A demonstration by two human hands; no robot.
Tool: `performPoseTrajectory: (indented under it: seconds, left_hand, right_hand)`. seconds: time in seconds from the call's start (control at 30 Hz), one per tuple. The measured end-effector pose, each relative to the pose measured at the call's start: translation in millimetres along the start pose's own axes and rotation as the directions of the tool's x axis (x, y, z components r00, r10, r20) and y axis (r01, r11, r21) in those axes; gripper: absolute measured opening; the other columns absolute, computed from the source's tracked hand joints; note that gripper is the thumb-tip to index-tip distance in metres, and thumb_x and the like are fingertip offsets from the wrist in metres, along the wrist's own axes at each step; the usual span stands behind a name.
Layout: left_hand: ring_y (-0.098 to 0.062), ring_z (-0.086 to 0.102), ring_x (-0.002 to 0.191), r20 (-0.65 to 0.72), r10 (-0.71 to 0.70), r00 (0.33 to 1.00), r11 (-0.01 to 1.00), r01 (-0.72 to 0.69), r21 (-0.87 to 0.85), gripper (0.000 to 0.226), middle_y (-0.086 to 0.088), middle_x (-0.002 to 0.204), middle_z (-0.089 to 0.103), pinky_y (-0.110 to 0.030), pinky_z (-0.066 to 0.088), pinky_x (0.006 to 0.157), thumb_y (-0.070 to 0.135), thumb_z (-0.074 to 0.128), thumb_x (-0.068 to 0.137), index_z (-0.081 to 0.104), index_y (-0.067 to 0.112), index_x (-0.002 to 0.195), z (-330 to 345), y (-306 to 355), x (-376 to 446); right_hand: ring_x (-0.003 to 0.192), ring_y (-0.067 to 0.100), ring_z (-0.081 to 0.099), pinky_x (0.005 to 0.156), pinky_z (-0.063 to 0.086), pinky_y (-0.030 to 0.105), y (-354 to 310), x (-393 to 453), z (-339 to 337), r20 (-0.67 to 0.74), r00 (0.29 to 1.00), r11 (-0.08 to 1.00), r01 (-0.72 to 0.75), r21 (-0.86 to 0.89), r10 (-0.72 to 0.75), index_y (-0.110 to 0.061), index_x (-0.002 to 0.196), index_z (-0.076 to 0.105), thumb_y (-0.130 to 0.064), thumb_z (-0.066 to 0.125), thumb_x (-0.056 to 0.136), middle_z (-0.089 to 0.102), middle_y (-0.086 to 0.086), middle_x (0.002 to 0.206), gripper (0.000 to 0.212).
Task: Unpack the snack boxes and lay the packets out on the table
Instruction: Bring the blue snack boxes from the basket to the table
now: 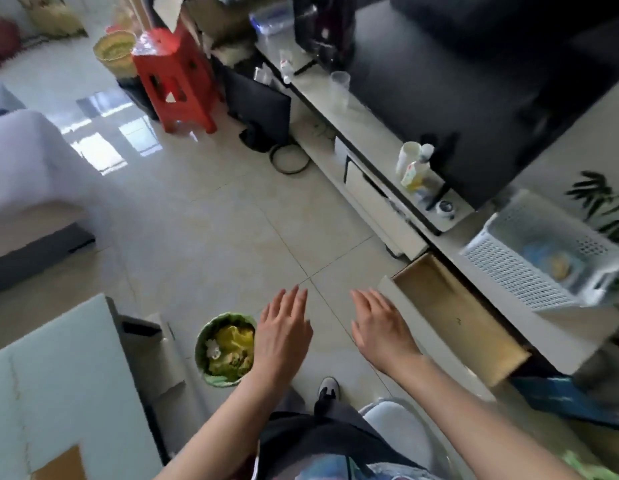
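Both my hands hover over the tiled floor with straight fingers, holding nothing. My left hand (284,327) is beside a green waste bin (225,348). My right hand (379,325) is stretched toward an open wooden drawer (453,313) that is pulled out of the low TV cabinet (380,216); the drawer looks empty. The pale glass table (59,382) fills the lower left, with a corner of a brown cardboard box (60,465) at its front edge. No snack packets are visible.
A white perforated basket (529,265) with something yellow inside sits on the cabinet at right. Bottles (415,168) stand on the cabinet top below a dark TV. A red stool (173,77) stands further back, a sofa (27,178) at left, a blue box (560,393) under the drawer.
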State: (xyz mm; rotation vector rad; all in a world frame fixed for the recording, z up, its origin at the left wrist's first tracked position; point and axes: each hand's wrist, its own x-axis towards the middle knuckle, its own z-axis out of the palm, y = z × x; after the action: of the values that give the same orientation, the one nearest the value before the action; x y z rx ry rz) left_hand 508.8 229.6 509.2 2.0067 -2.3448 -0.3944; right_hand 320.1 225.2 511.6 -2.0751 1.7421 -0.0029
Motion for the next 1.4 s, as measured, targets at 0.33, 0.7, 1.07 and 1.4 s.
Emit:
performPoseTrajectory:
  seconds: [0.33, 0.7, 1.07, 1.4]
  left_hand:
    - [-0.028, 0.028, 0.146, 0.175, 0.449, 0.876, 0.885, -0.463, 0.048, 0.067, -0.007, 0.157, 0.032, -0.042, 0.026, 0.119, 0.028, 0.059, 0.091, 0.033, 0.014, 0.15, 20.3, 117.5, 95.6]
    - [-0.023, 0.024, 0.147, 0.323, 0.671, 0.667, 0.722, -0.688, -0.079, 0.06, 0.0, 0.157, 0.032, -0.034, 0.025, 0.116, 0.031, 0.052, 0.096, 0.03, 0.017, 0.151, 50.6, 201.8, 198.6]
    - [-0.021, 0.046, 0.128, 0.478, 0.537, 0.696, 0.843, -0.464, -0.272, 0.042, 0.001, 0.139, 0.053, -0.038, 0.047, 0.094, 0.03, 0.05, 0.097, 0.045, 0.02, 0.138, 110.9, 277.0, 249.5]
    - [-0.018, 0.054, 0.072, 0.739, -0.073, 0.67, 0.791, 0.49, -0.367, 0.019, -0.005, 0.084, 0.06, -0.027, 0.045, 0.064, 0.021, 0.05, 0.098, 0.06, 0.009, 0.108, 231.5, 298.0, 294.9]
  right_hand:
    - [0.149, 0.036, 0.016, 0.121, 0.014, 0.041, 113.9, -32.6, -7.8, -0.118, 0.892, 0.896, -0.42, 0.142, 0.437, -0.005, 0.152, 0.025, -0.021, 0.046, 0.098, 0.028, 0.015, 0.158, 0.061]
    - [0.141, 0.042, 0.032, 0.115, 0.031, 0.051, 191.5, -37.2, -14.7, -0.061, 0.652, 0.651, -0.738, 0.179, 0.756, 0.001, 0.145, 0.037, -0.017, 0.056, 0.092, 0.045, 0.02, 0.146, 0.059]
    - [0.145, 0.034, 0.028, 0.118, 0.029, 0.042, 257.7, -18.2, 3.8, 0.033, 0.559, 0.531, -0.803, 0.27, 0.829, -0.003, 0.15, 0.027, -0.023, 0.047, 0.099, 0.042, 0.016, 0.149, 0.058]
    - [0.134, 0.029, 0.045, 0.101, 0.039, 0.031, 361.4, 2.3, 85.8, 0.5, 0.206, -0.274, -0.636, 0.722, 0.841, -0.005, 0.15, 0.027, -0.027, 0.049, 0.1, 0.043, 0.013, 0.149, 0.059]
